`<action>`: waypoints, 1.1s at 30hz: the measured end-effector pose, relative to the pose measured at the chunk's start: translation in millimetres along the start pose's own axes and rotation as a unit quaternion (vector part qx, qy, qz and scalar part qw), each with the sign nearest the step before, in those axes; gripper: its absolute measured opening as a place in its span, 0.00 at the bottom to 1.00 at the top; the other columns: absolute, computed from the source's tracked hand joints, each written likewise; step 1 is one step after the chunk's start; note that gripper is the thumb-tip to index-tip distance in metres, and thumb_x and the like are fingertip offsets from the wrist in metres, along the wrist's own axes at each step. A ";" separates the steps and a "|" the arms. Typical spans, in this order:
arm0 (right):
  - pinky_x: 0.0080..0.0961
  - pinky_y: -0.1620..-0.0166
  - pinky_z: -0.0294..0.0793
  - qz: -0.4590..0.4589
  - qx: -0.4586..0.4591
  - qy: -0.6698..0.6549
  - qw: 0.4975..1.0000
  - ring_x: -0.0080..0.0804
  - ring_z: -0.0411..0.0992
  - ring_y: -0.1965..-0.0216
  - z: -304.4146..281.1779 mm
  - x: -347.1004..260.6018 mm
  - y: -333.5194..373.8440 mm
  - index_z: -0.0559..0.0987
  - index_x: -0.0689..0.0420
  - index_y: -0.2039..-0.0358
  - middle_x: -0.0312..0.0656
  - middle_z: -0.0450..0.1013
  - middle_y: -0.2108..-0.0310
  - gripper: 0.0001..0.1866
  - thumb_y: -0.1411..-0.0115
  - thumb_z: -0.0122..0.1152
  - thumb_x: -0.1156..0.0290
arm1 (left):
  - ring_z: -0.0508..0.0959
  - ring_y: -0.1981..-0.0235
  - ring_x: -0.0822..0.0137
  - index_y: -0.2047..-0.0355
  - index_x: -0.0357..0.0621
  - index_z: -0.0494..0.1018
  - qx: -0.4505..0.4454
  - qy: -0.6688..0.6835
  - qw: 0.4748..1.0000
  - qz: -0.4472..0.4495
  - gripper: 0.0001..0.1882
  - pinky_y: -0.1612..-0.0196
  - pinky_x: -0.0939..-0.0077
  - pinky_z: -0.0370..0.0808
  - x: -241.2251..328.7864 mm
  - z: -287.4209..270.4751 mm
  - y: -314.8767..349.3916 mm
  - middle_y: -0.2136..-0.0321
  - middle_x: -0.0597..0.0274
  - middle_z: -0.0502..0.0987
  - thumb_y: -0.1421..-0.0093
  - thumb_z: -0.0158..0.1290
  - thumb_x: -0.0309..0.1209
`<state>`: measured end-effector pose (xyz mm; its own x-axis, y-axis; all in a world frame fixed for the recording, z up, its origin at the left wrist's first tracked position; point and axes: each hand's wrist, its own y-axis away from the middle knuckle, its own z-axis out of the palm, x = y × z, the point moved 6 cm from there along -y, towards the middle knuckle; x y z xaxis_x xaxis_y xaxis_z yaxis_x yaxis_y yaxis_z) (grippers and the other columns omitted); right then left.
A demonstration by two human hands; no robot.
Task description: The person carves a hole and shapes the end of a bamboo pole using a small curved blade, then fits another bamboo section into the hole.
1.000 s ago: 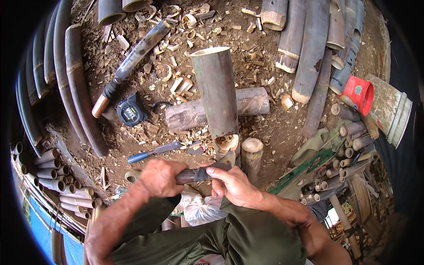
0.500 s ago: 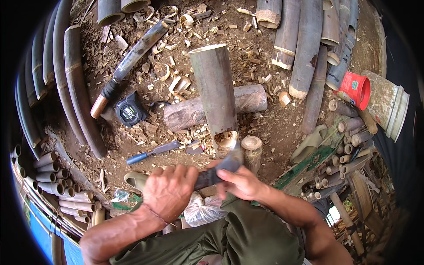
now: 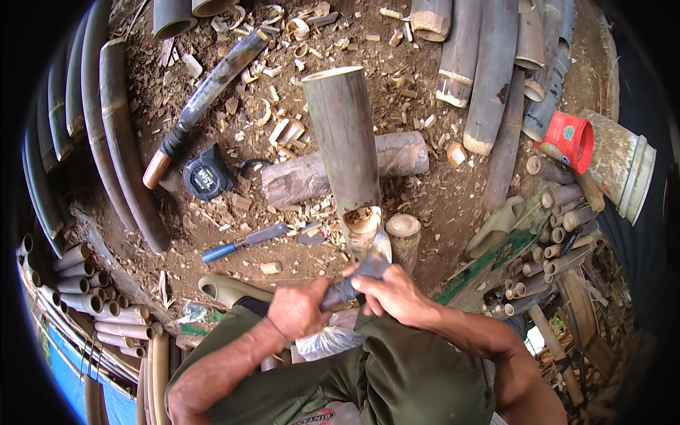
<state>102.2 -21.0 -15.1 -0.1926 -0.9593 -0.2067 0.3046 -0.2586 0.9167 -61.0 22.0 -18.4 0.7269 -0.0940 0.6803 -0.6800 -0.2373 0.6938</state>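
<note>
A thick bamboo tube [image 3: 338, 134] leans over a short log [image 3: 404, 154], its notched near end toward me. My left hand [image 3: 300, 309] is closed round the rear of a knife's dark wrapped handle [image 3: 337, 293]. Further forward, my right hand [image 3: 394, 290] grips the same knife close to its blade [image 3: 381, 248]. The blade, partly hidden by its angle, lies at the right side of the notch. Just right of that end stands a short round wooden block [image 3: 404, 237].
On the chip-strewn ground lie a blue-handled knife [image 3: 248, 241], a black tape measure [image 3: 208, 174] and a long sheathed blade [image 3: 212, 92]. Bamboo poles [image 3: 120, 142] flank both sides. At right are a red tub [image 3: 570, 142] and a dirty white bucket [image 3: 623, 163].
My left hand has moved down and slightly right, bringing the knife's handle lower. The blade has turned to a steeper angle at the notch. The view has shifted slightly.
</note>
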 end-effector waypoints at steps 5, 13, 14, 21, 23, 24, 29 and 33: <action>0.27 0.68 0.77 -0.046 -0.099 -0.254 0.961 0.22 0.71 0.80 17.8 6.2 -2.2 0.71 0.58 0.44 0.35 0.71 0.80 0.19 0.31 0.52 0.63 | 0.78 0.76 0.58 0.67 0.46 0.72 0.115 -0.196 0.968 0.106 0.17 0.73 0.62 0.75 32.3 -81.0 0.9 0.78 0.61 0.72 0.59 0.62 0.30; 0.30 0.67 0.79 0.023 -0.077 -0.345 0.935 0.24 0.67 0.84 20.1 -2.2 -21.1 0.76 0.61 0.49 0.36 0.69 0.84 0.17 0.33 0.55 0.63 | 0.81 0.70 0.46 0.65 0.44 0.75 -0.178 -0.064 0.982 -0.003 0.14 0.63 0.53 0.77 0.8 -94.0 -31.1 0.76 0.47 0.79 0.53 0.59 0.33; 0.29 0.69 0.78 0.019 -0.051 -0.304 0.951 0.23 0.67 0.85 16.9 -2.5 -19.0 0.77 0.62 0.51 0.36 0.69 0.84 0.17 0.33 0.56 0.63 | 0.81 0.70 0.46 0.65 0.44 0.75 -0.173 -0.027 0.984 -0.018 0.14 0.63 0.53 0.77 -6.7 -78.6 -27.0 0.76 0.47 0.79 0.53 0.60 0.34; 0.28 0.70 0.77 -0.045 0.145 0.101 0.983 0.31 0.76 0.74 -14.2 4.3 -2.7 0.77 0.59 0.58 0.41 0.75 0.71 0.15 0.34 0.55 0.60 | 0.80 0.74 0.47 0.61 0.37 0.70 0.012 0.306 0.947 -0.100 0.18 0.67 0.59 0.78 15.5 54.5 -13.1 0.76 0.43 0.78 0.49 0.61 0.32; 0.28 0.67 0.77 -0.154 0.196 0.251 0.935 0.34 0.77 0.71 -21.7 2.4 7.7 0.76 0.58 0.57 0.40 0.75 0.71 0.14 0.34 0.54 0.61 | 0.81 0.72 0.46 0.61 0.36 0.69 0.068 0.270 0.954 -0.109 0.19 0.66 0.60 0.78 41.2 61.8 -17.3 0.73 0.44 0.79 0.48 0.61 0.33; 0.26 0.65 0.75 -0.158 0.169 0.260 0.938 0.29 0.76 0.73 -25.3 2.5 9.8 0.74 0.57 0.55 0.39 0.74 0.72 0.14 0.32 0.51 0.61 | 0.81 0.73 0.51 0.61 0.37 0.70 0.124 0.211 0.967 -0.070 0.18 0.69 0.62 0.78 49.0 53.5 -14.4 0.74 0.49 0.78 0.50 0.62 0.30; 0.22 0.68 0.73 -0.089 -0.084 -0.150 0.981 0.21 0.73 0.76 -2.3 25.3 -12.0 0.70 0.58 0.46 0.36 0.73 0.73 0.19 0.30 0.52 0.60 | 0.79 0.77 0.60 0.68 0.43 0.70 0.118 -0.176 0.976 0.044 0.12 0.76 0.63 0.74 33.4 -46.0 -1.0 0.79 0.57 0.74 0.53 0.58 0.26; 0.39 0.58 0.77 -0.008 -0.182 -0.398 0.899 0.27 0.71 0.77 26.0 17.8 -34.5 0.67 0.56 0.40 0.37 0.72 0.73 0.20 0.29 0.49 0.64 | 0.82 0.74 0.58 0.67 0.45 0.72 -0.064 -0.280 0.958 0.014 0.08 0.71 0.64 0.77 42.1 -105.3 -14.8 0.75 0.57 0.79 0.49 0.56 0.29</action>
<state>64.0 -26.2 -41.5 -0.7626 -0.6068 0.2240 0.5526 -0.4310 0.7134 -30.4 123.3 24.9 0.6209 -0.6112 0.4909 -0.6804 -0.1091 0.7247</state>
